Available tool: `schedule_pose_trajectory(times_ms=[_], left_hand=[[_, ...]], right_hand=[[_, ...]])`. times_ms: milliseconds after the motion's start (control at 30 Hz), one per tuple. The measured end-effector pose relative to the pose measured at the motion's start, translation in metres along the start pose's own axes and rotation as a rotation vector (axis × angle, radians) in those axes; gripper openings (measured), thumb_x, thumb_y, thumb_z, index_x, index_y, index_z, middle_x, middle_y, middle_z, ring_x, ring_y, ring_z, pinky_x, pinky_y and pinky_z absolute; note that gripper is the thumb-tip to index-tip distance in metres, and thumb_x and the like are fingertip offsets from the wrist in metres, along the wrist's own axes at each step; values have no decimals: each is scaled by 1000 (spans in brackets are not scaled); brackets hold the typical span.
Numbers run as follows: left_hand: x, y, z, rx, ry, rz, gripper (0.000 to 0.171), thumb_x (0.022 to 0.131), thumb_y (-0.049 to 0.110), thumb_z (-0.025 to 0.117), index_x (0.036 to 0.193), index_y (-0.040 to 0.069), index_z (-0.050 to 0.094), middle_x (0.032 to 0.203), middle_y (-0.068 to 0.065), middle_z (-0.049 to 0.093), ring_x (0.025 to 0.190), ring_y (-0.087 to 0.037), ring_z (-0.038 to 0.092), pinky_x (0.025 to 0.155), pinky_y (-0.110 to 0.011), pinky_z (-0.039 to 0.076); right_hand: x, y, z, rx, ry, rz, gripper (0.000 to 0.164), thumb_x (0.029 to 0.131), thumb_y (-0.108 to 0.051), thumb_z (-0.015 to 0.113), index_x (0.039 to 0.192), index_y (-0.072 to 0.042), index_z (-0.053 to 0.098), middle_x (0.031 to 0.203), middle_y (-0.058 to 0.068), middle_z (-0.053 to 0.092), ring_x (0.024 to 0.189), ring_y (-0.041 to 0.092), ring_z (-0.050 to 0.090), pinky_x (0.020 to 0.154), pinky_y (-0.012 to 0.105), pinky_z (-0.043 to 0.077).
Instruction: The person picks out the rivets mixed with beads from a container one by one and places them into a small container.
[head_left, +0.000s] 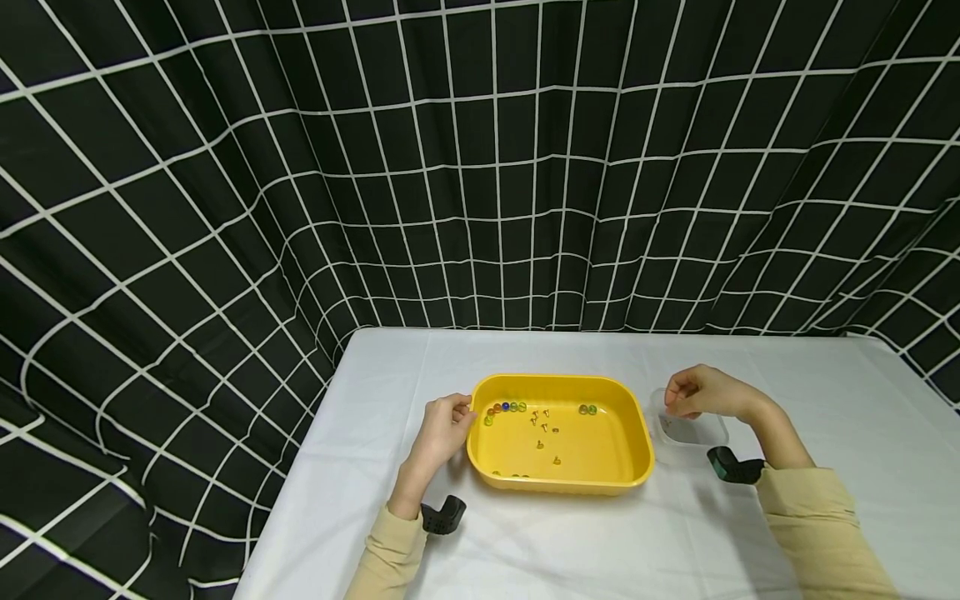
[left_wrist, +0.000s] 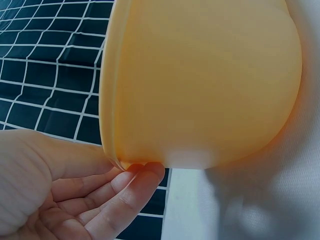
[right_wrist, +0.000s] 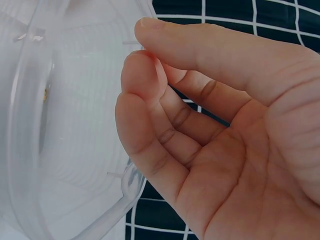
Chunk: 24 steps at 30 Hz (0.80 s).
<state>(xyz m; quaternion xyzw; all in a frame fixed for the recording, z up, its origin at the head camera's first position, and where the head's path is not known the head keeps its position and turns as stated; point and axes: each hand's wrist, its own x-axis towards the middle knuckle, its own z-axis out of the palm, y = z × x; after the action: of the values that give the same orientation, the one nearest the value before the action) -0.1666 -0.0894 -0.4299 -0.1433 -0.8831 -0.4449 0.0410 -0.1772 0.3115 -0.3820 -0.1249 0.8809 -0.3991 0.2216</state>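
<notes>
My left hand (head_left: 444,429) pinches the left rim of a yellow plastic basin (head_left: 600,481), thumb on one side and fingers on the other; the wrist view shows the basin's outer wall close up. Inside lie several small gold-coloured screws (head_left: 545,427), scattered near the middle. Over a clear plastic box (head_left: 697,432) to the right hovers my right hand (head_left: 705,392), its fingers loosely bent and the thumb near the index finger. Nothing shows between those fingertips in the right wrist view. A small gold-coloured bit (right_wrist: 45,95) is visible through the box wall.
Several glass marbles (head_left: 506,407) line the basin's back left corner, and a pair of marbles (head_left: 588,409) sits at its back right. More lie partly hidden behind the front wall. A white cloth (head_left: 570,542) covers the table; a black gridded curtain (head_left: 525,167) hangs behind.
</notes>
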Motion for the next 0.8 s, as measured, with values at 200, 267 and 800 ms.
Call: schedule_pose_trajectory(times_ms=[200,267,800], left_hand=[[0,-1,0,4,2,16,23,84,-2,63,104,-14,62,83,-13,62,73,-20,59,64,-26,52],[0,-1,0,1,0,13,23,84,-2,63,104,-14,62,83,-13,62,73,-20,59,64,-26,52],[0,0,0,-5,-7,-2,24,85,-1,62,106,-13,62,83,-12,62,73,-18,58,64,-24,51]], right_hand=[[0,-4,0,-9,-3,-33,14,82,-7,65,85,5,58,71,5,55,66,16,51,61,28,48],[1,-5,1,-13,-1,-36,14,83,-7,65,85,4,58,71,3,55,65,15,51,61,27,48],[15,-23,9,-23,-12,-59,12,79,-5,66,85,3,59,70,5,56,65,17,51,61,28,49]])
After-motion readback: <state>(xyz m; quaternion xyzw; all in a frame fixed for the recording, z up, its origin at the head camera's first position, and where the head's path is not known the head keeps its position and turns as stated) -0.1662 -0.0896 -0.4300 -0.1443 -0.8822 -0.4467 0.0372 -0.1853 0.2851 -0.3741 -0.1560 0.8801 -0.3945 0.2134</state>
